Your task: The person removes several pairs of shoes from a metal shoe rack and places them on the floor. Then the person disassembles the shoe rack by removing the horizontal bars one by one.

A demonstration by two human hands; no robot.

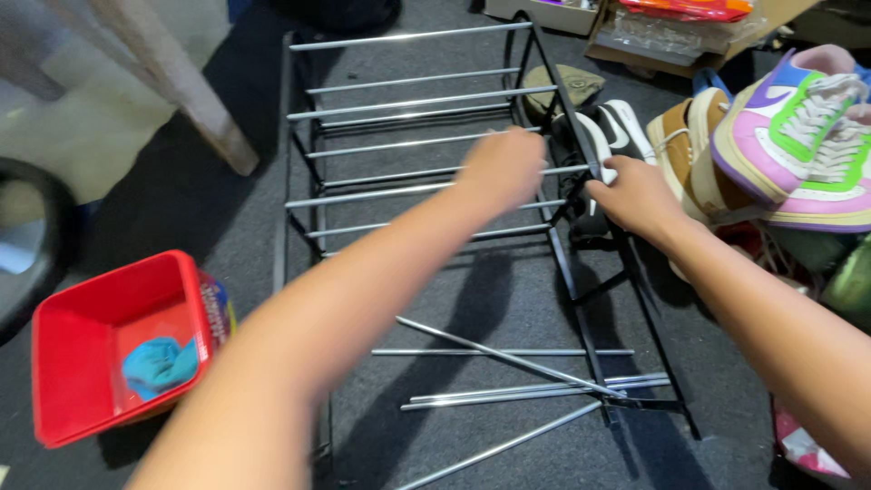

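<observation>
the left hand (pixel 504 168) is closing around a silver rod (pixel 399 143) of the black shoe rack (pixel 581 272) lying flat at 12 o'clock, while the right hand (pixel 635 195) is gripping its black side frame at 2 o'clock. loose rods (pixel 508 356) are lying at 6 o'clock and could roll underfoot, i judge. sneakers (pixel 798 136) are crowding the 3 o'clock edge; a red bin (pixel 109 349) is sitting at 8 o'clock, leaving open carpet between.

Both forearms bare, sleeveless; hands (pixel 502 166) ungloved, no rings or watch seen.
</observation>
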